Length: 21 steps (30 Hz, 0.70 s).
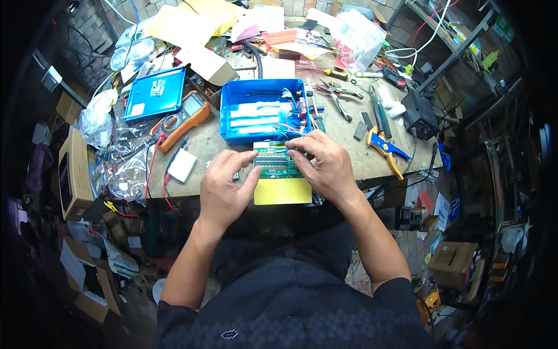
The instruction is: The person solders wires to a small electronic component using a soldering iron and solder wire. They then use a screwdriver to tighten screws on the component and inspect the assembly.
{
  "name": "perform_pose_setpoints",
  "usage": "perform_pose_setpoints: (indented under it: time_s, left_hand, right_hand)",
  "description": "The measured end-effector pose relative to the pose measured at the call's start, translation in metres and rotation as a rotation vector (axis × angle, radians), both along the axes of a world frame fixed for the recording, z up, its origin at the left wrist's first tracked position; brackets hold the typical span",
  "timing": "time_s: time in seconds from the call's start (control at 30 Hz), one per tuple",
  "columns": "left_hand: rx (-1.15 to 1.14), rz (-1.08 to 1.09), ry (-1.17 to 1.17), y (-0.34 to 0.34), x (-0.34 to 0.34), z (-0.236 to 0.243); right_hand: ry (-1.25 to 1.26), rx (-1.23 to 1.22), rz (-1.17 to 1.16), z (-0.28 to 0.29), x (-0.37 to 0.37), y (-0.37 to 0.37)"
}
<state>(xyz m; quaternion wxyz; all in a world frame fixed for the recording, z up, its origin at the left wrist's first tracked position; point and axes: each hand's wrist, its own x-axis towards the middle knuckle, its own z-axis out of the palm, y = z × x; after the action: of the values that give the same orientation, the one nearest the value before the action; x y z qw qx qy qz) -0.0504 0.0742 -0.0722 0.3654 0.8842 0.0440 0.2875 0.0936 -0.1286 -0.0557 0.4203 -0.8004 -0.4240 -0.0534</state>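
Observation:
At the bench's near edge, a green circuit board with a row of dark components lies between my two hands. A flat yellow piece shows along its near side. My left hand has thumb and forefinger on the board's left edge, its other fingers curled. My right hand grips the upper right part, thumb and forefinger close together there; the fingertips partly cover that corner. Just beyond stands an open blue plastic box holding white-wrapped cylindrical cells and thin wires.
An orange multimeter and blue lid lie to the left, near a white block with leads. Pliers, a yellow-blue wire stripper and a black power unit are at right. Papers and plastic bags crowd the back.

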Motion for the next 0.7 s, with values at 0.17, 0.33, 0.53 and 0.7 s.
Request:
perform_pose_setpoints:
  time_s: [0.17, 0.33, 0.53, 0.7]
  left_hand:
    - [-0.059, -0.004, 0.017, 0.009, 0.015, -0.001]
    - [-0.132, -0.007, 0.030, 0.010, 0.019, -0.009]
    - [-0.175, 0.002, 0.029, 0.013, 0.018, -0.012]
    - [-0.149, 0.003, 0.028, 0.015, 0.018, -0.013]
  right_hand:
    - [0.003, -0.041, -0.028, -0.006, 0.002, 0.014]
    - [0.067, -0.081, -0.027, -0.008, 0.004, 0.017]
    - [-0.018, -0.215, -0.008, 0.004, 0.007, 0.016]
    - [-0.103, -0.265, 0.007, 0.004, 0.011, 0.018]
